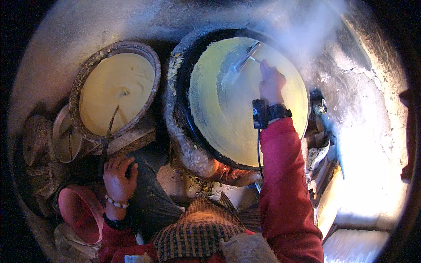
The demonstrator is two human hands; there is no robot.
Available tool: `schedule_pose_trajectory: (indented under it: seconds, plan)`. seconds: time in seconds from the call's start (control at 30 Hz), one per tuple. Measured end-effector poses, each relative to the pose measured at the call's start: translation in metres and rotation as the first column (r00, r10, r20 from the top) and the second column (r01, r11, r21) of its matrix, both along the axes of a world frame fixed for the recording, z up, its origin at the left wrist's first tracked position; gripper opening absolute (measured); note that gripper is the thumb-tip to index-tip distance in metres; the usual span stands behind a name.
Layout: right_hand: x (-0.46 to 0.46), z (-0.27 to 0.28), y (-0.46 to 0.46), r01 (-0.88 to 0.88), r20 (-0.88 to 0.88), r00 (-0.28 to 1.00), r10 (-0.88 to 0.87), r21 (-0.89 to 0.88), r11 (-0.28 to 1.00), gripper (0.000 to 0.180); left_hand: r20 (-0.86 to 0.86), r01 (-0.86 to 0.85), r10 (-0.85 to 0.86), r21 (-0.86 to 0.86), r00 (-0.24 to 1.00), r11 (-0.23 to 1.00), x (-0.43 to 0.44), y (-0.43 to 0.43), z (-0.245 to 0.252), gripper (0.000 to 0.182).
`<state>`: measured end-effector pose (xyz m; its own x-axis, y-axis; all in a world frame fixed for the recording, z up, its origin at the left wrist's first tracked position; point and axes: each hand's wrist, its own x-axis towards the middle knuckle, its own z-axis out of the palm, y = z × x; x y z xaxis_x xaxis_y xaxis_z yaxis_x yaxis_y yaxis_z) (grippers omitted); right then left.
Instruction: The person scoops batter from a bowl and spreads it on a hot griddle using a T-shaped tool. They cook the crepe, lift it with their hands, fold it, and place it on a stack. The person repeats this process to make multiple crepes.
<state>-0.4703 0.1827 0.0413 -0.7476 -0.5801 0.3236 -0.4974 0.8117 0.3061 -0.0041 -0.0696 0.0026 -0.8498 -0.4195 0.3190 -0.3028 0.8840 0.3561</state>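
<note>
A round griddle (184, 115) with a black rim bears a thin, wide layer of yellowish batter (207, 131). Over its upper part, my right hand (272, 80) grips the thin handle of a flat-bladed spreader (248, 56), whose blade rests slantwise on the batter. At the left stands a round basin (74, 108) of pale batter, with the end of a dark, thin stick or ladle handle (113, 121) sloping out of it. My left hand (120, 177) is below this basin, beside the handle's lower end, fingers bent; whether it touches the handle I cannot tell.
Fire glows at the opening (227, 171) under the griddle's near edge. Steam rises at the upper right. A pink bucket (98, 210) stands at the lower left, and a metal bowl (59, 141) beside the basin. A checked cloth (197, 236) covers my lap.
</note>
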Motion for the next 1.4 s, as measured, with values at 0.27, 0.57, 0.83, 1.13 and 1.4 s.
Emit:
schedule_pose_trajectory:
  seconds: [0.27, 0.57, 0.83, 1.13, 1.4]
  plan:
    - [-0.025, -0.02, -0.04, 0.244, 0.242, 0.966, -0.093, -0.728, 0.641, 0.025, -0.017, 0.017, -0.016, 0.021, 1.0, 1.0, 0.002, -0.006, 0.0, 0.017]
    - [-0.043, 0.052, -0.1, -0.053, 0.074, 0.989, 0.126, -0.621, 0.782, 0.029, -0.001, 0.02, -0.02, 0.054, 1.0, 0.998, 0.003, -0.01, 0.002, 0.017]
    - [0.007, 0.075, -0.203, -0.476, 0.322, 0.839, 0.439, 0.042, 0.878, 0.017, 0.0, 0.043, -0.043, 0.042, 0.999, 0.998, -0.002, -0.013, 0.003, 0.017]
    - [0.135, 0.085, -0.098, -0.251, 0.342, 0.827, 0.447, -0.487, 0.837, 0.021, 0.025, 0.005, -0.007, 0.073, 1.0, 0.997, 0.004, -0.007, 0.0, 0.018]
    - [0.02, 0.03, -0.025, 0.449, 0.229, 0.817, 0.529, -0.828, -0.335, 0.012, 0.024, 0.0, -0.001, 0.039, 1.0, 0.999, -0.001, -0.002, 0.003, 0.017]
